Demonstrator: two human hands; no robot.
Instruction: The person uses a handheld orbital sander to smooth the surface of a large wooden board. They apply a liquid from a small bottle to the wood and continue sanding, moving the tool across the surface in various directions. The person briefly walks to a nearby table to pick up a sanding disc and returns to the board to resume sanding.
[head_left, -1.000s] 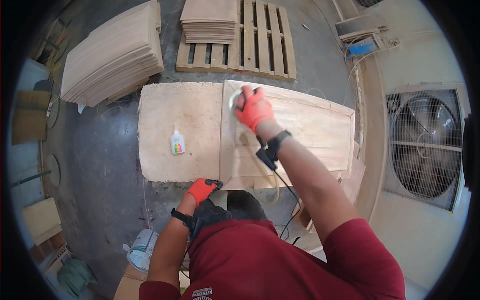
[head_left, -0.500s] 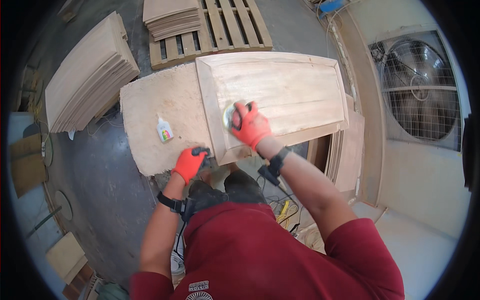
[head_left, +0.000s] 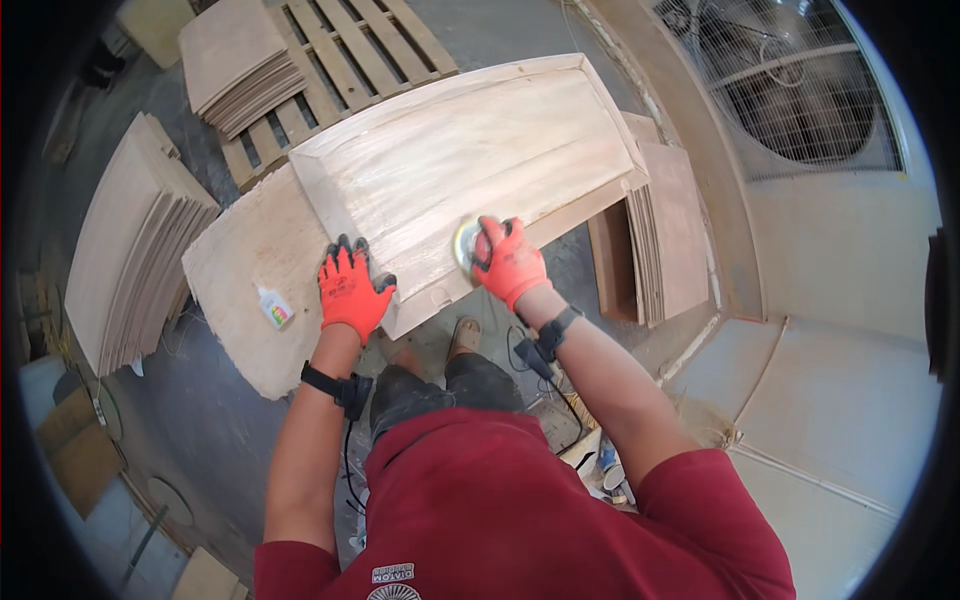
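The wooden panel (head_left: 430, 170) lies in front of the person, and its near edge seems to overhang the floor. Hard pressure there could make it tip or slide, especially if the left hand lifted away. The round pad (head_left: 463, 240), if tilted, could gouge the raised border. The panel is pale, with streaky grain, a mitred frame and an oval mark on its near side.

The right hand (head_left: 512, 265) is curled around the pad near the panel's near edge. The left hand (head_left: 350, 288) lies spread on the panel's left end, fingers apart, gripping nothing.

The rough mat (head_left: 235, 245) is just beside the panel's left end, with a white bottle (head_left: 273, 308) on it; a careless sweep of the left arm could knock this. Stacked boards (head_left: 140, 250) stand left of the panel, a pallet (head_left: 345, 50) beyond it, and a caged fan (head_left: 790, 75) well apart to its right.
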